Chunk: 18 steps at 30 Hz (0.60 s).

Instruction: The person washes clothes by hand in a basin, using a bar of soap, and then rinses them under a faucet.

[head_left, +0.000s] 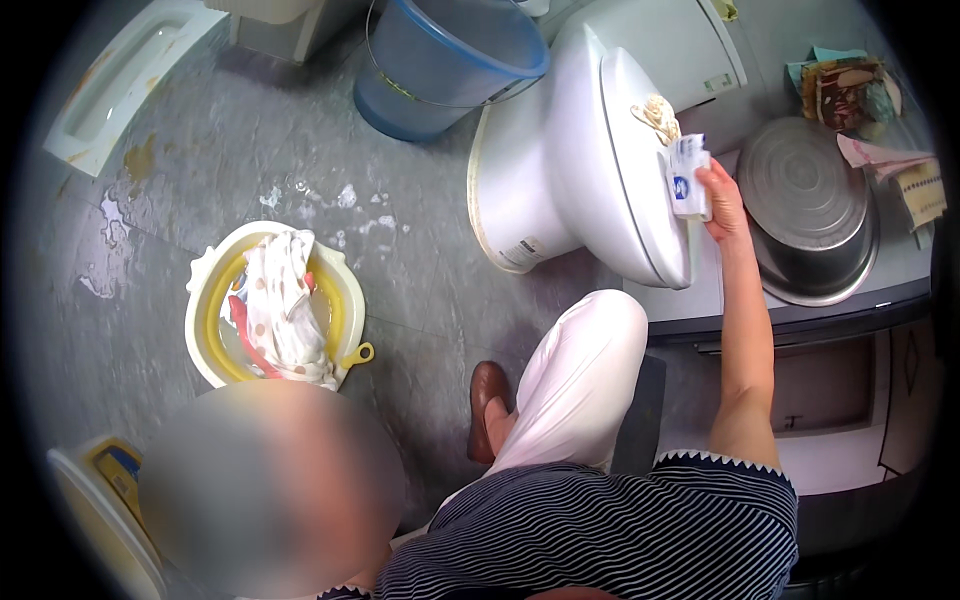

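Observation:
My right hand reaches out to the right and is closed around a small white packet with blue print. The packet is above the edge of the lidded white toilet, near a bundle of beige cord on it. Just right of my hand, a large metal pot stands upside down on a grey surface. My left hand does not show; a blurred patch covers the lower left, where part of my left arm appears to enter.
On the wet grey floor sits a white and yellow basin holding white spotted cloth and something red. A blue bucket stands behind it, beside the toilet. A white tray-like piece lies far left. Packages lie beyond the pot.

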Each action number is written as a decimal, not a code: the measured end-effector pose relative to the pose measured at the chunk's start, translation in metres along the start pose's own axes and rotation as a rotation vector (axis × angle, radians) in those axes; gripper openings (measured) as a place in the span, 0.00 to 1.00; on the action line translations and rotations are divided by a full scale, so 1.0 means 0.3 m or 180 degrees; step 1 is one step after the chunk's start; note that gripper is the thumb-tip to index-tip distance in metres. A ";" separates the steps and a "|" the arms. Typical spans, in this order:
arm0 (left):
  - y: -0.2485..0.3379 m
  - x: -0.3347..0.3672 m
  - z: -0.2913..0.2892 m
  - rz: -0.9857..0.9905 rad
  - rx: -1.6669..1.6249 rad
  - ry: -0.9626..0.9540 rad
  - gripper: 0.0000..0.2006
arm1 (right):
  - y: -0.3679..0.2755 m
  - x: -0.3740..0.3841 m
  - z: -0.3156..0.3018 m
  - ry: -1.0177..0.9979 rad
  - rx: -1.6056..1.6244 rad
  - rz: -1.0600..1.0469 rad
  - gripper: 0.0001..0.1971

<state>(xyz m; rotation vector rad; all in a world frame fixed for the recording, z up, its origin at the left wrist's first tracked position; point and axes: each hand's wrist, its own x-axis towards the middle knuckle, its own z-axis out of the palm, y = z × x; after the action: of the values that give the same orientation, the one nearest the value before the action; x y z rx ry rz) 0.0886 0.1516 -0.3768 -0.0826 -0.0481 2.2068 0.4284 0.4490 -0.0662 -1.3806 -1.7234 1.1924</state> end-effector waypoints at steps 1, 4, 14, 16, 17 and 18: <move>0.006 0.003 -0.009 -0.0018 -0.0062 -0.0076 0.31 | -0.022 -0.015 0.059 -0.0435 0.0684 0.0191 0.28; 0.031 -0.011 -0.018 0.0067 -0.0164 -0.0116 0.30 | -0.012 -0.028 0.343 -0.1487 0.1959 0.0346 0.28; 0.047 -0.043 -0.257 0.0288 -0.1071 0.0239 0.25 | 0.451 -0.311 1.498 -0.3384 -0.0669 0.0076 0.19; 0.034 -0.063 -0.185 0.0646 -0.0534 0.1122 0.23 | 0.464 -0.419 1.540 -0.2855 -0.1888 -0.1233 0.23; 0.033 -0.075 -0.164 0.0818 -0.0263 0.1579 0.23 | 0.452 -0.489 1.533 -0.2359 -0.2909 -0.2323 0.26; 0.067 -0.080 -0.262 0.0883 -0.0503 0.0785 0.23 | 0.394 -0.545 1.551 -0.2688 -0.2988 -0.2173 0.30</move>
<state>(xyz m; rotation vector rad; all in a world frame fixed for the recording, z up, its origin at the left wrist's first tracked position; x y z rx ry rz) 0.0929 0.1207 -0.4555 -0.4737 -0.0775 2.4492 0.1098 0.1736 -0.3490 -0.5000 -3.2619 0.5538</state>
